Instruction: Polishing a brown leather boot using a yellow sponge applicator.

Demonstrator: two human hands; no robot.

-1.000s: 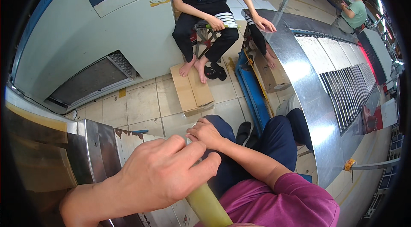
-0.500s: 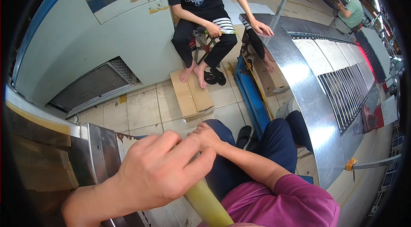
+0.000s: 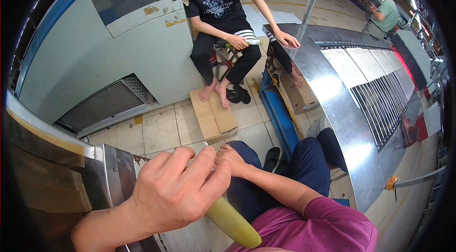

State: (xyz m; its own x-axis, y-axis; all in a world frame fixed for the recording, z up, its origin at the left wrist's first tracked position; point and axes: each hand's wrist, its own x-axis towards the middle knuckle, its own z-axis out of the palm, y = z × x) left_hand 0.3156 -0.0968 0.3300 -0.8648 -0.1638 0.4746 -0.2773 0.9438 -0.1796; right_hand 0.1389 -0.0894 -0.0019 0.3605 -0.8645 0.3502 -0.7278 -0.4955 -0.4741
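Note:
My left hand (image 3: 173, 188) is closed round a thick yellow-green rod (image 3: 232, 223) with a smooth surface. Its rounded end points down toward my purple shirt, and its middle is covered by my fingers. A small pale tip (image 3: 205, 144) shows just above my left knuckles; whether it belongs to the rod I cannot tell. My right hand (image 3: 230, 159) is curled close beside my left fingers, over my navy trouser leg. Its fingertips are partly hidden behind my left hand, so what they grip does not show.
Opposite me a seated co-worker holds a green, white-ended thing (image 3: 247, 43), feet on a flattish cardboard box (image 3: 213, 116). A metal-topped conveyor (image 3: 327, 81) runs along my right. A pale machine cabinet (image 3: 109, 47) stands at the left, a steel-edged frame (image 3: 111, 171) by my left arm.
The rod's rounded end now shows in full above the lower edge. My left hand has shifted slightly left. The co-worker's green thing now shows a white end.

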